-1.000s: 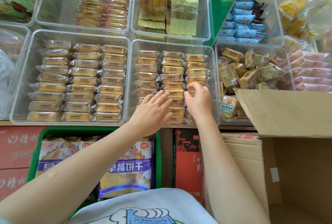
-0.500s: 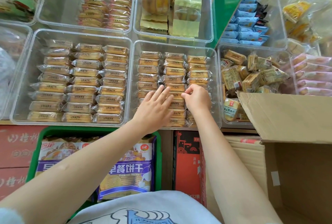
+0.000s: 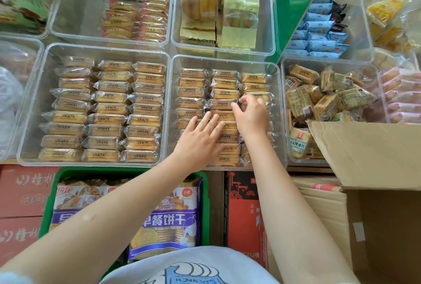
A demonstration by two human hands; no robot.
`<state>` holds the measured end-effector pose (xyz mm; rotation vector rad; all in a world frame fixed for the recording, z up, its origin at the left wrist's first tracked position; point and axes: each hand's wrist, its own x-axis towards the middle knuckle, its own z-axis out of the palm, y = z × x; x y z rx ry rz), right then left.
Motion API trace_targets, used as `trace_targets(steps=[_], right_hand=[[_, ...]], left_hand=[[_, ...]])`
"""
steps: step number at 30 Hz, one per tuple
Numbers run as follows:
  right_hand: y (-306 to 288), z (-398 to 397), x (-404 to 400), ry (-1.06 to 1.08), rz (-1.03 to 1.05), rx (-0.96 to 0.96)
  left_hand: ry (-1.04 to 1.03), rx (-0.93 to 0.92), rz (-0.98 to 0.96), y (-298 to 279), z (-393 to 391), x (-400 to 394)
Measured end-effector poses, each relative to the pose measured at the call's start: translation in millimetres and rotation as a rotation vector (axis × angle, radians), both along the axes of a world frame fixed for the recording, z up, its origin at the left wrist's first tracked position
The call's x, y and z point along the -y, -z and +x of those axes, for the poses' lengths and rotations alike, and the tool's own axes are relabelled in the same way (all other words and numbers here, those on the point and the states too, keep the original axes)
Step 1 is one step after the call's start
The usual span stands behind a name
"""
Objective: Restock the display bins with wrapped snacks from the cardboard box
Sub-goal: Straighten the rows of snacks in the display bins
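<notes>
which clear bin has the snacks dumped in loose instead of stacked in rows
The front right bin, beside the cardboard box: its packs lie jumbled at all angles, the others' in rows.

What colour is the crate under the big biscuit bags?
Green crate, seen best in the head view.

Green crate (image 3: 206, 195) below the hands holds purple breakfast biscuit bags (image 3: 164, 220). Red cartons (image 3: 20, 192) stand to its left; a red-and-black carton (image 3: 241, 211) lies directly beneath the hands.
</notes>
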<state>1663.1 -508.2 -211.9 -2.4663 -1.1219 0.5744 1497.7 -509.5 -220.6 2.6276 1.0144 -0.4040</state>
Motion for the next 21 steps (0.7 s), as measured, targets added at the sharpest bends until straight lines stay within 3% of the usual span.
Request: trace_targets(steps=[5,12,21], right_hand=[[7,2,-13,0.048,-0.065,-0.062],[23,11,-14,0.144,0.042,-0.140],[27,8,-10,0.215,0.145,-0.098]], left_hand=[[-0.025,0.053,0.014,1,1,-5],[-0.040,0.032,0.038,3,16,-22],[0.005,0.005,0.052,7,22,-24]])
